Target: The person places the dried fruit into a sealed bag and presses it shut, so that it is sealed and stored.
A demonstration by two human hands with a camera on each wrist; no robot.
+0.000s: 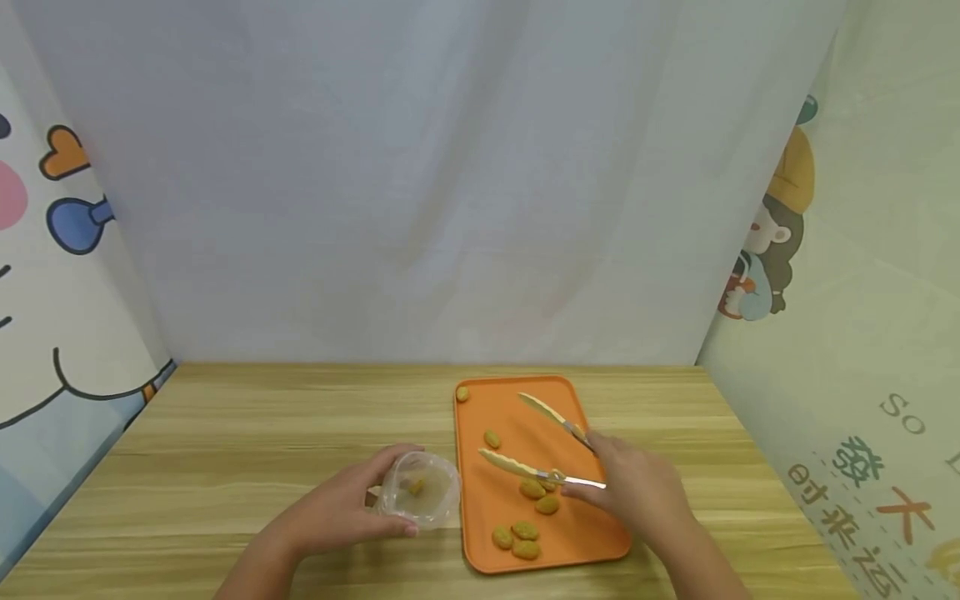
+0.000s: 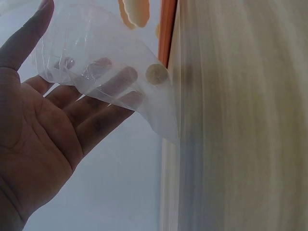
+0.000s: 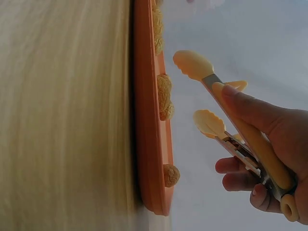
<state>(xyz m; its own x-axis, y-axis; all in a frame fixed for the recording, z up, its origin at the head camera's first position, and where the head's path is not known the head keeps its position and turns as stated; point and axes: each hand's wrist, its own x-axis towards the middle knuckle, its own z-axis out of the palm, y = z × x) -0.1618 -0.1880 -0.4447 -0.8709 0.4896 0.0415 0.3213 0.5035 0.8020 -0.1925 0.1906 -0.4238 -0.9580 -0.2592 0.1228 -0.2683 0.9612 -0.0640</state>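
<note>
A pale cloth [image 1: 420, 183] hung behind the worktop [image 1: 300, 417], which had a wood-grain surface. On the worktop, right of its middle, lay an orange tray [image 1: 581, 533] with a raised rim.

The right hand [image 1: 641, 483] was over the tray's right side, its fingers clamped round a pair of tongs [image 3: 262, 151]. The two scalloped, pale yellow ends stood well apart, raised above the tray floor with nothing between them.

Just beside the tray's left edge, the left hand [image 1: 341, 508] held a clear plastic tub [image 1: 435, 498], thumb on one side and fingers on the other. Whether the tub's base touched the worktop could not be told.

Smallest were the wrinkled yellow-brown lumps [image 1: 525, 530]: one inside the tub, one in the tray's far left corner, one left of centre, a cluster below the nearer tong end and three grouped towards the near edge.
</note>
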